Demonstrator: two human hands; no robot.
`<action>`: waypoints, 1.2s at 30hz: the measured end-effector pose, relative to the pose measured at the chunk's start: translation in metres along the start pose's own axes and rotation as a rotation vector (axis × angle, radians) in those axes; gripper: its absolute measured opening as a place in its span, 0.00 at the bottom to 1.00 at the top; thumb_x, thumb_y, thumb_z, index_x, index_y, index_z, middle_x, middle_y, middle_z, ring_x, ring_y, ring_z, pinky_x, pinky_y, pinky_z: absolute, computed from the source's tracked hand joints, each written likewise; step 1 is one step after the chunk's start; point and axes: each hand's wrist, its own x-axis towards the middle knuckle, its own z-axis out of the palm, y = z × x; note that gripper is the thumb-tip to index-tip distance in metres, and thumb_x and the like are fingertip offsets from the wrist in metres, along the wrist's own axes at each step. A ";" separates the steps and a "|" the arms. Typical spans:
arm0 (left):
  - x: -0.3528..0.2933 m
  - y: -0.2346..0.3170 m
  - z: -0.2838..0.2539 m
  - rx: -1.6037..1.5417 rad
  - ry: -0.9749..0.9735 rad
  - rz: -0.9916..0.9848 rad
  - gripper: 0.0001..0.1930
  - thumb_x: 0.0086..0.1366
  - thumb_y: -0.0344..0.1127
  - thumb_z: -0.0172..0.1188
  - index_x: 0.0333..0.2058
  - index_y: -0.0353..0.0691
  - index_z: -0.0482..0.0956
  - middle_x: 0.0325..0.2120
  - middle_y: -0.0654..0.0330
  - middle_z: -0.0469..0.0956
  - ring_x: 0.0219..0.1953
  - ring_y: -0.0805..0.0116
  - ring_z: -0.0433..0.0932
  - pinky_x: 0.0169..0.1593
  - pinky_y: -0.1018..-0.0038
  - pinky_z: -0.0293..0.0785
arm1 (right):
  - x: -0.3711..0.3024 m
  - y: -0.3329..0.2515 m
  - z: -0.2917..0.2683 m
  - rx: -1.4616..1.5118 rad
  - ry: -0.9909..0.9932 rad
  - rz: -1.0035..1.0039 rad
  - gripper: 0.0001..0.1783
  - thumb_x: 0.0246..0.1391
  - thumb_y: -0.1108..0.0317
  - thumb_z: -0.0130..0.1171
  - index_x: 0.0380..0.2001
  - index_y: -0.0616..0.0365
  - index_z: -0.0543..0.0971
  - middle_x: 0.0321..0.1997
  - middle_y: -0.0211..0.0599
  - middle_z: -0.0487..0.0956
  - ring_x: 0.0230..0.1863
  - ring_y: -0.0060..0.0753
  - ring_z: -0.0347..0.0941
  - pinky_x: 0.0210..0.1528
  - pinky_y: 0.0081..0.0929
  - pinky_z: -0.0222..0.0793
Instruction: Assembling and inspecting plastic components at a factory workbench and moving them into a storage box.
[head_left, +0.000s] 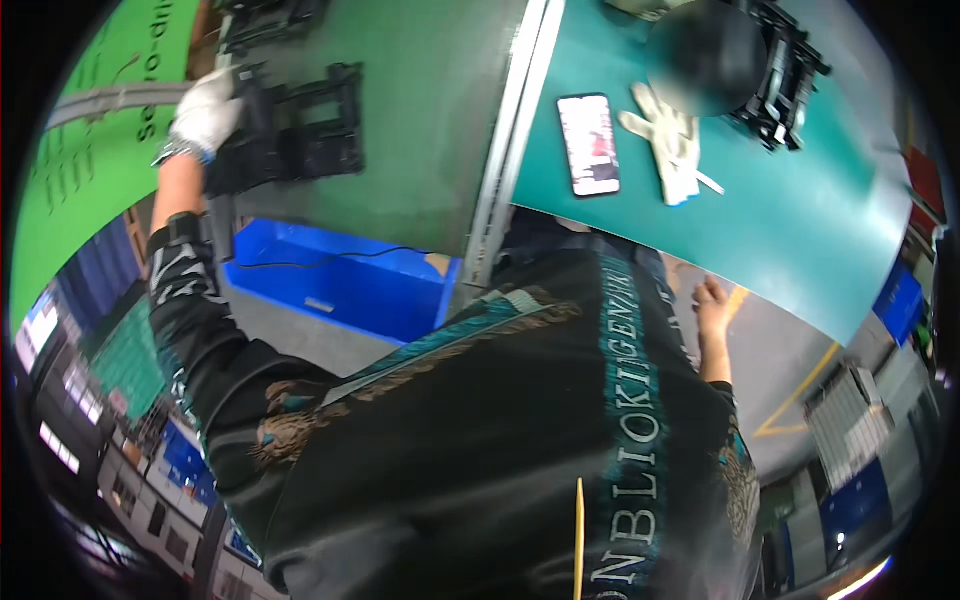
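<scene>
My left hand (207, 112), in a white knitted glove, is stretched out to the far left. Its fingers curl at the left edge of a black plastic frame part (318, 122) with a rectangular opening, lying on the green conveyor belt (425, 120). The fingertips are slightly blurred. My right hand (711, 303) is bare and hangs beside the front edge of the green table (790, 240), fingers curled in with nothing visible in them. Nearest to it on the tabletop are an empty white glove (668, 145) and a lit phone (589, 145).
A blue bin (340, 290) with a black cable across it sits below the belt's near end. Metal rails (510, 130) separate belt and table. More black parts stand at the table's far right (790, 85) and the belt's far end (265, 22). A green board (110, 150) borders the left.
</scene>
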 end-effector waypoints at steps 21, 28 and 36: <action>-0.024 0.102 -0.006 0.005 -0.221 -0.002 0.20 0.59 0.38 0.64 0.51 0.46 0.79 0.48 0.49 0.79 0.52 0.49 0.77 0.57 0.60 0.74 | -0.001 -0.118 0.043 -0.296 0.148 -0.753 0.20 0.61 0.68 0.60 0.56 0.58 0.77 0.55 0.41 0.78 0.48 0.34 0.77 0.50 0.29 0.73; -0.077 0.162 -0.052 -0.325 -0.112 -0.145 0.21 0.60 0.41 0.65 0.52 0.44 0.79 0.38 0.48 0.83 0.42 0.47 0.82 0.49 0.62 0.79 | 0.022 -0.183 0.065 -0.569 0.316 -1.167 0.23 0.58 0.71 0.59 0.58 0.49 0.76 0.61 0.43 0.75 0.64 0.50 0.67 0.65 0.43 0.63; -0.119 0.218 -0.087 -0.434 -0.156 -0.218 0.22 0.61 0.49 0.64 0.49 0.43 0.81 0.29 0.48 0.82 0.31 0.50 0.81 0.39 0.63 0.80 | 0.040 -0.180 0.080 -0.735 0.211 -0.968 0.21 0.59 0.67 0.58 0.57 0.47 0.76 0.55 0.36 0.78 0.59 0.45 0.70 0.61 0.49 0.63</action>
